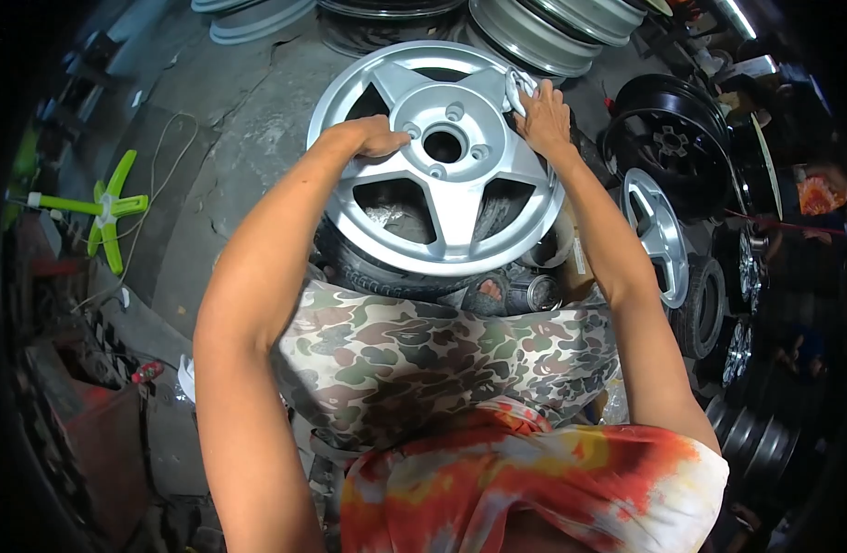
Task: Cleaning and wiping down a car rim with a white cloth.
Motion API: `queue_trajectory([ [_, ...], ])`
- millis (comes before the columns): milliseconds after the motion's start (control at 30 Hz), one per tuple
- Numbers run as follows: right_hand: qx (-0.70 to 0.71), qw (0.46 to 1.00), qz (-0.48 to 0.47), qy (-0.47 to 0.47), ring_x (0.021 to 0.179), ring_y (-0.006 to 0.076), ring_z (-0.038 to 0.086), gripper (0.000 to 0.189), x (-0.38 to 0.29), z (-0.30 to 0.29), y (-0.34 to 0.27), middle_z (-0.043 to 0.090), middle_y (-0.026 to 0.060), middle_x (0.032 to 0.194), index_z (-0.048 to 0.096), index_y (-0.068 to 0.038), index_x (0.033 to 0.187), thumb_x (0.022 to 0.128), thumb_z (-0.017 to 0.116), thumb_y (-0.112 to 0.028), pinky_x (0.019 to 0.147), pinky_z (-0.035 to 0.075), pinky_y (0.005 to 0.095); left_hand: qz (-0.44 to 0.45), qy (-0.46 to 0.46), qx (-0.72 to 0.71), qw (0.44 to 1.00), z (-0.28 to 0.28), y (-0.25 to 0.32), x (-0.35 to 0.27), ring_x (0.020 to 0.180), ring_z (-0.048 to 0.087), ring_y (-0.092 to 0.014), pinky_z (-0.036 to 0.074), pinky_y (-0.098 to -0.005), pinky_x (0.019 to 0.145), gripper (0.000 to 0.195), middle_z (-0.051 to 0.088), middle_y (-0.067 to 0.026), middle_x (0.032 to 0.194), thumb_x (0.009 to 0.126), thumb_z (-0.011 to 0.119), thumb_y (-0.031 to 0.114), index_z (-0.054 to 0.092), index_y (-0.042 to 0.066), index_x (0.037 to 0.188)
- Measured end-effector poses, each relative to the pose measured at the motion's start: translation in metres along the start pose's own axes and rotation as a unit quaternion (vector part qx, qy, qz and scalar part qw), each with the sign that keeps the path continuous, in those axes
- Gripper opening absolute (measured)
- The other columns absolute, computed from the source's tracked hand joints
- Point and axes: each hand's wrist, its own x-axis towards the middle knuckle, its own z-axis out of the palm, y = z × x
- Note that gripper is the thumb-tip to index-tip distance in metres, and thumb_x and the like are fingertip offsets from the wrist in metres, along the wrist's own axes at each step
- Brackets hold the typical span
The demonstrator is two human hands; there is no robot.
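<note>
A silver five-spoke alloy wheel [458,207] lies face up before my knees, resting on or above a black tyre [389,280]. My left hand [376,137] grips the spoke at the wheel's left side, its thumb close to a lug hole beside the hub. In my right hand [546,117] is a crumpled white cloth [519,88], held against the upper right part of the wheel near the rim. The fingertips of my left hand are hidden behind the spoke.
A metal can [542,293] stands near my foot. Bare rims [534,34] are stacked beyond the wheel. To the right are a black rim [672,142], a silver wheel [655,238] and a tyre [701,307]. A green star-shaped base [108,207] and a cord lie left.
</note>
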Motion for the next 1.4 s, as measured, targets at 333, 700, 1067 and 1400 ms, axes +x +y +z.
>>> queue_trajectory([
  [333,0.029,0.969,-0.028,-0.244,0.103,0.0356,0.066,0.04,0.027,-0.007,0.04,0.064,0.0244,0.112,0.071,-0.008,0.113,0.079,0.064,-0.028,0.089,0.052,0.0422,0.033,0.002,-0.01,0.999,0.009,-0.007,0.015,0.102,0.066,-0.039,0.05,-0.0466,0.087,0.068,0.063,-0.0304,0.119,0.091,0.052,0.048,0.059,-0.013,0.121],
  [700,0.335,0.936,0.096,0.054,0.111,0.0356,0.057,0.049,0.049,-0.01,-0.015,0.06,0.0209,0.117,0.069,0.004,0.099,0.091,0.064,-0.044,0.094,0.044,0.0397,-0.024,-0.03,0.004,0.999,-0.005,0.012,0.001,0.098,0.067,-0.037,0.049,-0.0431,0.091,0.066,0.068,-0.0287,0.104,0.09,0.051,0.047,0.064,-0.015,0.107],
  [1067,0.218,0.975,0.001,0.054,0.094,0.0391,0.063,0.038,0.042,-0.029,-0.013,0.063,0.0215,0.099,0.071,0.002,0.097,0.085,0.071,-0.034,0.079,0.05,0.0453,-0.039,-0.033,0.007,0.999,-0.016,0.031,-0.026,0.118,0.058,-0.041,0.045,-0.0458,0.101,0.076,0.055,-0.0312,0.131,0.095,0.048,0.049,0.038,-0.012,0.139],
  [1400,0.346,0.888,0.074,-0.294,0.106,0.0391,0.065,0.043,0.197,0.017,-0.129,0.067,0.0278,0.111,0.069,0.004,0.109,0.078,0.057,-0.024,0.092,0.051,0.0445,-0.025,-0.017,0.026,0.999,-0.006,0.035,-0.018,0.119,0.058,-0.04,0.046,-0.0418,0.1,0.064,0.057,-0.0313,0.128,0.095,0.05,0.042,0.054,-0.015,0.125],
])
